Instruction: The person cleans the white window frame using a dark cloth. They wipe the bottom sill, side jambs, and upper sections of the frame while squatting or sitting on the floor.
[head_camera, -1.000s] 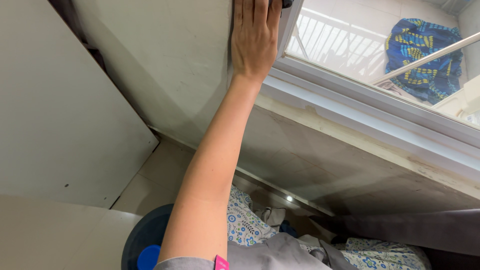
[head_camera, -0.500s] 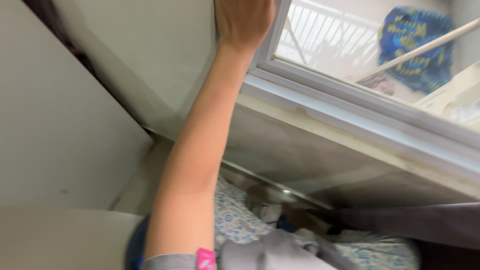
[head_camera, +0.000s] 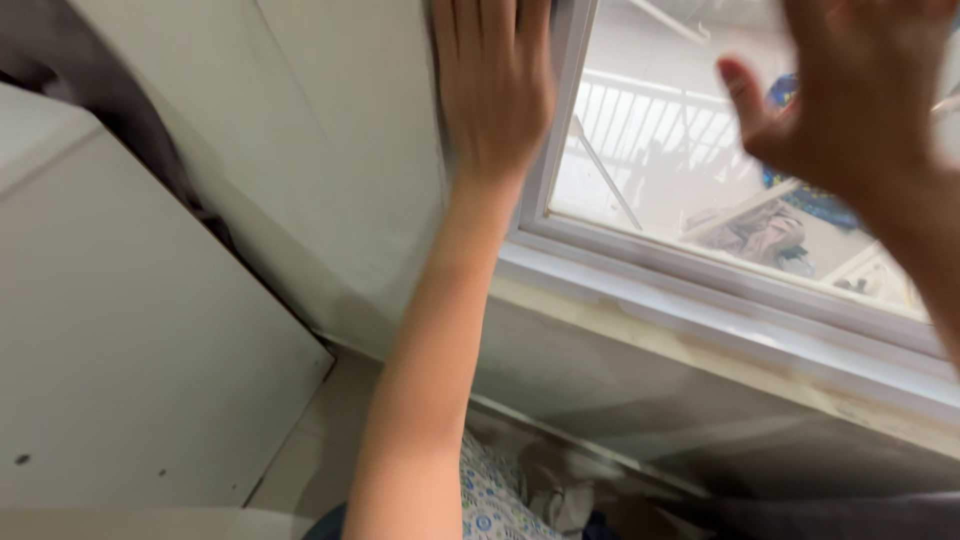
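Under the left palm: the left hand (head_camera: 495, 90) lies flat and released, fingers straight and close together, pressed where the pale wall (head_camera: 330, 150) meets the upright side of the white window frame (head_camera: 565, 130); it grips nothing.
Frame's long axis: the upright member runs up and away along the line of the left fingers; the lower rail (head_camera: 720, 275) runs off to the right, passing beneath the right hand.
Right hand: the right hand (head_camera: 860, 95) is raised in front of the window pane (head_camera: 680, 170), fingers spread and blurred, thumb toward the left hand; whether it touches the glass cannot be told, and it holds nothing.
Nearer hand: the left hand is on the frame's edge; the right stands well apart from that edge, over the glass.
Between the hands: bare glass, with a railing (head_camera: 640, 125) and blue cloth (head_camera: 800, 195) seen outside through it.
Below the hands: a grey sill (head_camera: 700, 400) slopes under the lower rail.
Left of the left forearm: a flat white panel (head_camera: 140, 340), near the wall.
By the left elbow: patterned fabric (head_camera: 490, 495), partly cut off by the picture's edge.
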